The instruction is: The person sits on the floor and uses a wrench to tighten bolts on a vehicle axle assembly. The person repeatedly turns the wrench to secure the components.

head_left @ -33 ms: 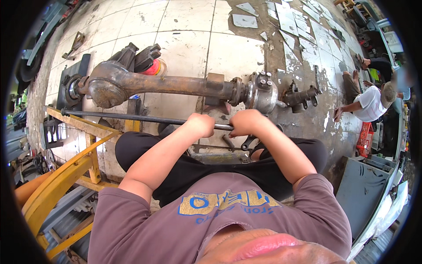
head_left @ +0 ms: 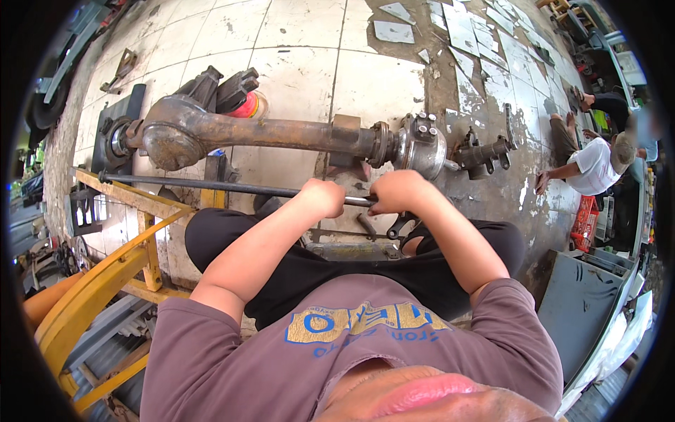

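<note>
A long dark steel rod (head_left: 232, 188) runs across in front of me, its left end lying over the yellow frame. My left hand (head_left: 324, 199) is closed around it near its right part. Beside it, my right hand (head_left: 401, 191) closes at the rod's right end, fingers curled and partly hidden. Just below that hand shows a dark metal fitting with a round eye (head_left: 395, 231); whether it joins the rod I cannot tell. Beyond both hands lies a rusty vehicle axle (head_left: 281, 135), with a bulged housing at left and a shiny round hub (head_left: 424, 149) at right.
A yellow metal frame (head_left: 105, 285) stands close on my left. Right of the axle sits a dark cast part (head_left: 484, 153). Broken tiles (head_left: 460, 32) litter the far floor. A grey metal cabinet (head_left: 580, 302), a red crate (head_left: 583, 221) and a seated person (head_left: 594, 167) are at right.
My right hand has shifted slightly up and to the right at the rod's end. The left hand and the axle look the same.
</note>
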{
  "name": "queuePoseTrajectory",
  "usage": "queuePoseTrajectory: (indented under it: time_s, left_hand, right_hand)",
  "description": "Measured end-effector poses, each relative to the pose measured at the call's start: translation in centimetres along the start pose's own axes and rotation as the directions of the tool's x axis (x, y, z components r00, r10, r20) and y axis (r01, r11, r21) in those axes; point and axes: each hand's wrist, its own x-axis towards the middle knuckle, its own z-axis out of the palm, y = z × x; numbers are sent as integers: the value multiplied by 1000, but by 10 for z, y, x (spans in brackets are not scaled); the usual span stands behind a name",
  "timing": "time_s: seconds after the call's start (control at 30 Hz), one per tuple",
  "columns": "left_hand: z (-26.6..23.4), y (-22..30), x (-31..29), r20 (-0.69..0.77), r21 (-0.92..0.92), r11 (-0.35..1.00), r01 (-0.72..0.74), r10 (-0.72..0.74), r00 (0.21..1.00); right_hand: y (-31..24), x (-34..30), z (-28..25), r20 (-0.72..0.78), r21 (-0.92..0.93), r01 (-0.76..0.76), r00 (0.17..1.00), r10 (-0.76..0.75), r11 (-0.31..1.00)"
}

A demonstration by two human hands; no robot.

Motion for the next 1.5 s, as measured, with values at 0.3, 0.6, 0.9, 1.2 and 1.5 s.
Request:
queuePoseTrajectory:
  time_s: [0.3,0.6,0.9,1.2,1.5]
  left_hand:
    - [-8,4,-2,41,-5,1000,9,-9,999]
    - [-4,5,-3,11,-1,1000,-20,20,1000]
    - [-10,7,-6,7,10,1000,-10,10,1000]
    - [-1,3,0,-16,2,1000,-29,29,999]
    - [-3,2,-1,-9,7,1000,-29,29,1000]
  right_hand:
    - [2,-5,2,-75,20,82,994,-81,996]
    - [6,13,24,-36,-15,88,995,-89,996]
    - [6,25,31,-31,-38,92,995,-93,995]
    - [4,33,38,28,-39,65,998,-64,997]
    - [8,23,27,0,-9,126,992,-126,992]
